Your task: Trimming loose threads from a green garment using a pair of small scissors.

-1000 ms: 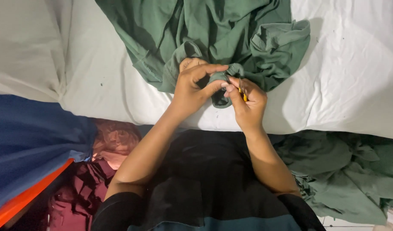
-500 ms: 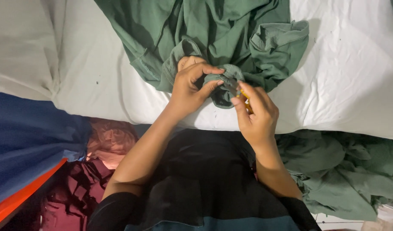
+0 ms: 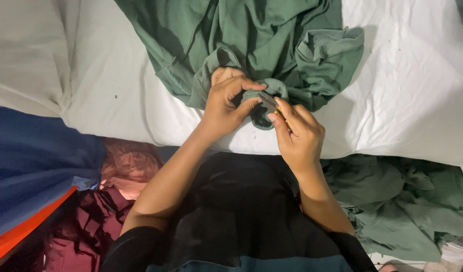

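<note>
While we look down over our own dark shirt, we see the green garment (image 3: 251,45) spread in loose folds on the white sheet (image 3: 412,90) that covers the work surface in front of us. Our left hand (image 3: 226,103) is closed on a bunched edge of that garment, thumb and fingers pinching a rounded fold of green cloth at the near rim of the pile, and the fold bulges out just to the right of the thumb. Our right hand (image 3: 299,133) sits just beside it, touching the same fold from the right, and it grips a small tool with a dark metal tip and a yellow handle, most likely a thread snipper (image 3: 270,103); the tip rests against the pinched cloth between the two hands, though we cannot tell whether its blades are apart or together. Most of the garment lies beyond the hands, toward the far side of the sheet, with only the pinched edge reaching them. Below the sheet's near edge, a heap of more green cloth (image 3: 402,206) lies to our right, well apart from the hands. To our left we see a blue fabric with an orange edge (image 3: 35,171), and near it some crumpled pink cloth (image 3: 130,163) over maroon cloth (image 3: 85,226).
</note>
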